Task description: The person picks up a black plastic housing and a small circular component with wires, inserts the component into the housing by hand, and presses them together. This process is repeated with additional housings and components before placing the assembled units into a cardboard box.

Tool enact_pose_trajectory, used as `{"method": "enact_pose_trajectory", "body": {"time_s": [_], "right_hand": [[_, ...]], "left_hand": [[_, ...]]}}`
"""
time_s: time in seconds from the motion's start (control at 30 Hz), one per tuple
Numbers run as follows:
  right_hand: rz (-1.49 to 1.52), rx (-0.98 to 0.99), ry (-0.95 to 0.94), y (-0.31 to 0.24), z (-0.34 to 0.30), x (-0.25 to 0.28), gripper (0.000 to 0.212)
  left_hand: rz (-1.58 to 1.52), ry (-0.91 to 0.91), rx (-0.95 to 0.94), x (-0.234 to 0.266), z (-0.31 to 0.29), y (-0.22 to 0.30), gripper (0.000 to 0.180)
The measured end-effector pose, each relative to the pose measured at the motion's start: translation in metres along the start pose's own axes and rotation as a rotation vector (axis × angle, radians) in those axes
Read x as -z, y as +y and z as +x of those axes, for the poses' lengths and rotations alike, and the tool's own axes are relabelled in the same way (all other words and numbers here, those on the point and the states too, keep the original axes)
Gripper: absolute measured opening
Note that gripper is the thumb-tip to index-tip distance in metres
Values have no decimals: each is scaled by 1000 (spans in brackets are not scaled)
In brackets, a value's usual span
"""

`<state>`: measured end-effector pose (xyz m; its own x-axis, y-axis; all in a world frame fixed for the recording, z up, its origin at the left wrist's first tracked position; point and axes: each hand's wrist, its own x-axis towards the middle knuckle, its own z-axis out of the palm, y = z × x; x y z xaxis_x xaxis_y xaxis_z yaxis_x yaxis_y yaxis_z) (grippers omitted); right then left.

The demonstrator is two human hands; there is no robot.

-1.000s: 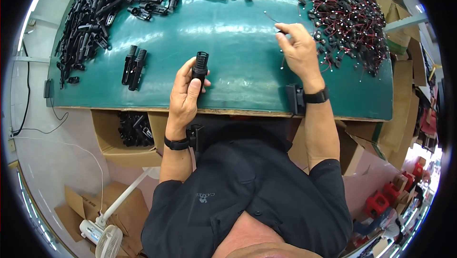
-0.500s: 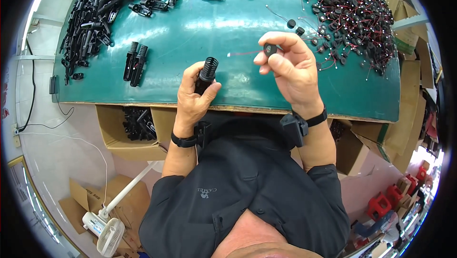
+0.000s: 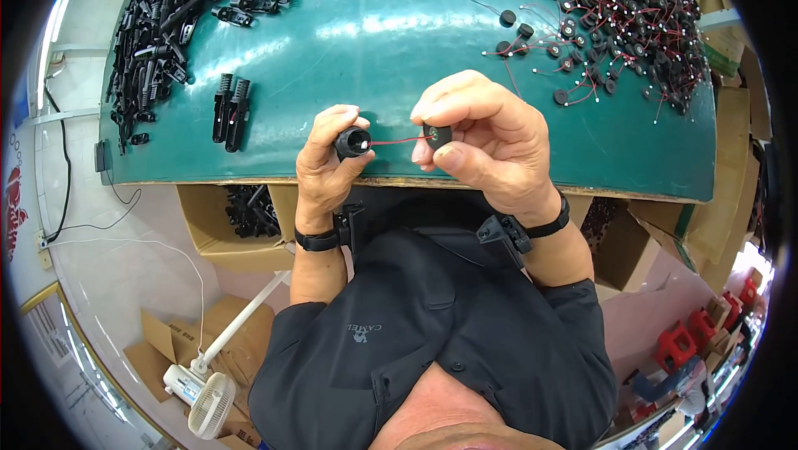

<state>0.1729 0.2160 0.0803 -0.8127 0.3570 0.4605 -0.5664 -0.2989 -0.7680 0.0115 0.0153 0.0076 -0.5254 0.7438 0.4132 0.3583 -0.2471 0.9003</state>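
Over the near edge of the table, my left hand is closed round a black ribbed plastic housing, its round open end turned up toward me. My right hand pinches a small black round cap between thumb and fingers. From the cap a thin red wire runs left to the housing, and its small white connector sits at the mouth of the opening. Whether the connector is inside or only at the rim, I cannot tell. Two similar housings lie side by side left of my left hand.
A green-topped table carries a heap of black housings at the far left. A pile of wired caps covers the far right, several strays beside it. Cardboard boxes stand under the table, and a white fan is at lower left.
My left hand has tipped the housing so its open end faces up toward me. My right hand has brought the cap left and lower, and its wire now reaches the housing.
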Motion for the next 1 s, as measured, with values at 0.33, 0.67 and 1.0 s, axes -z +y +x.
{"method": "enact_pose_trajectory", "body": {"time_s": [0.33, 0.67, 1.0], "right_hand": [[-120, -46, -49, 16, 0, -2, 30], [-240, -69, -70, 24, -1, 0, 29], [-442, -155, 129, 33, -16, 8, 29]], "left_hand": [[-6, -4, 23, 0, -2, 0, 66], [40, -37, 12, -1, 0, 1, 64], [193, 94, 236, -22, 1, 15, 61]]}}
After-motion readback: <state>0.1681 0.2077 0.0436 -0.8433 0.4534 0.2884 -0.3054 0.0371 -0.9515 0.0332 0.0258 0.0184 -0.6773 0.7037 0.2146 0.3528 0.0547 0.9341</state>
